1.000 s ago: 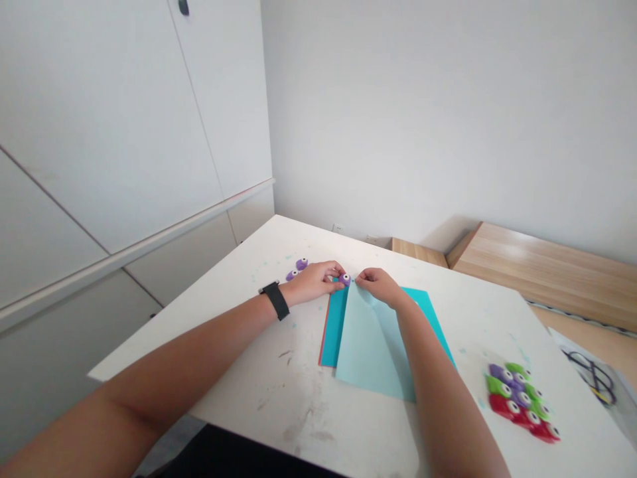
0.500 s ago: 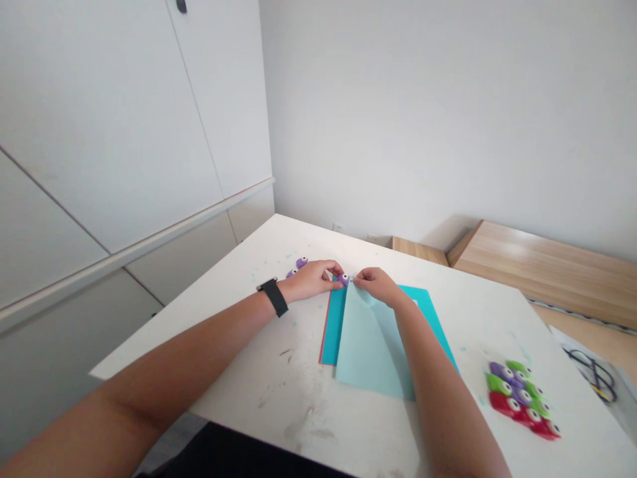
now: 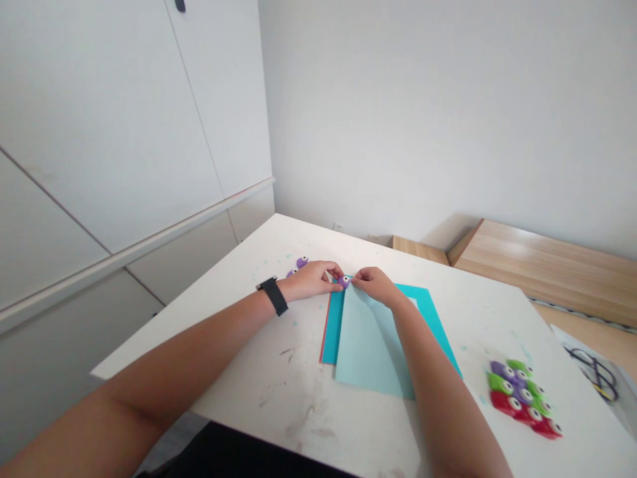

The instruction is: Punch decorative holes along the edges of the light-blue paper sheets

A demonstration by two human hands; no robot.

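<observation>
Near the far end of the papers, my left hand [image 3: 318, 277] is closed in a pinch around a small purple googly-eyed clip [image 3: 344, 282]. Just right of it, my right hand [image 3: 374, 281] pinches the top edge of a pale blue sheet of paper [image 3: 365, 352]. The clip sits at the sheet's top left corner; whether it grips the paper cannot be made out. Beneath the pale sheet lies a bright turquoise sheet [image 3: 432, 318], with a thin red-orange edge showing along its left side. My right forearm covers part of the sheets.
Two more purple clips [image 3: 302, 261] lie beyond my left wrist. A cluster of red, green and purple clips [image 3: 522, 401] sits at the right of the white table [image 3: 269, 392]. A wooden cabinet [image 3: 547, 265] and dark-framed glasses [image 3: 594, 375] are farther right.
The purple clip has shifted slightly toward me and now overlaps the pale sheet's top left corner. My right fingers have come slightly closer to it, and the sheet lies flatter.
</observation>
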